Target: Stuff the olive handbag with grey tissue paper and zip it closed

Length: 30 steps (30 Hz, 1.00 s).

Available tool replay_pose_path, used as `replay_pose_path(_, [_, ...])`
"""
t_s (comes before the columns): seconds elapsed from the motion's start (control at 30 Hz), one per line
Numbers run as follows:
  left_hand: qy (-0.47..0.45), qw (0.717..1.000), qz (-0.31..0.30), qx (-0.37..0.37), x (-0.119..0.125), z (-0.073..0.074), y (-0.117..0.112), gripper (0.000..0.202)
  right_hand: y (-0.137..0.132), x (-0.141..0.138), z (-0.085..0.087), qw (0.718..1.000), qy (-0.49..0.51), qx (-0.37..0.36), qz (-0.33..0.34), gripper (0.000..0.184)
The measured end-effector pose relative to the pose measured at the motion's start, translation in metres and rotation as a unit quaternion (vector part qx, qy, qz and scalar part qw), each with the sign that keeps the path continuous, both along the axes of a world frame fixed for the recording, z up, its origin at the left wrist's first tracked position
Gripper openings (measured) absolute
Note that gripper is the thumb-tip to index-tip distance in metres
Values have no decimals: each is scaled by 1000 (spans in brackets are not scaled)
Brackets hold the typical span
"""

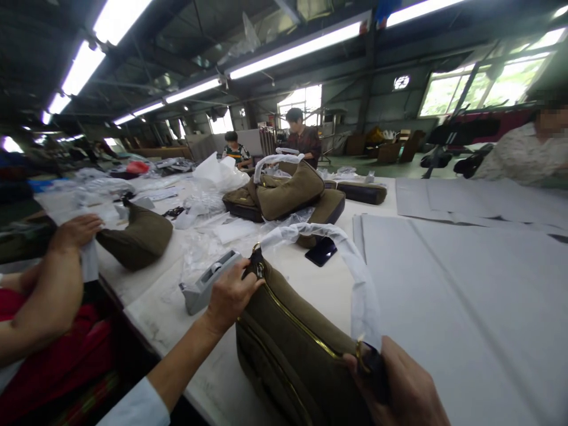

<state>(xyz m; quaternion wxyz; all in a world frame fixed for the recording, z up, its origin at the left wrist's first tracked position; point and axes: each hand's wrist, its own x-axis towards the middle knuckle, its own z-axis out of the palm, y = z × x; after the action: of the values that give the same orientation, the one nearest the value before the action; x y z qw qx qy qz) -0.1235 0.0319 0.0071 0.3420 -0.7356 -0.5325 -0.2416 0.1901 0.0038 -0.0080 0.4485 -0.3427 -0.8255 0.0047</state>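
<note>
An olive-brown handbag [288, 349] with a gold zipper lies on the white table [310, 284] right in front of me. Its strap [355, 260] is wrapped in white protective film and arches above it. My left hand [228, 296] is closed on the bag's far end by the strap ring. My right hand [403, 390] is closed on the near end at the other ring, at the bottom of the view.
A grey tape dispenser [206, 284] sits just left of the bag, a dark phone [321, 251] beyond it. More olive bags [284, 192] are piled mid-table and one [139, 236] lies at left. A co-worker's arm [48, 284] is at left; grey paper sheets [465, 284] cover the right.
</note>
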Motion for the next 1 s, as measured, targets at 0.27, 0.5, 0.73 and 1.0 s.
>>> replay_pose_path(0.27, [34,995,-81,-46,-15,4,9,14,-6,-10,14,997,-26,-4,66,7])
replay_pose_path(0.5, [-109,992,-51,-45,-24,9,16,11,-13,-20,4,993,-30,-43,106,9])
replay_pose_path(0.73, [-241,970,10,-24,-36,22,28,20,-4,-16,2,991,-29,-69,108,9])
replay_pose_path(1.0, [-400,914,42,48,-54,-4,-7,26,17,-14,27,973,-70,162,151,19])
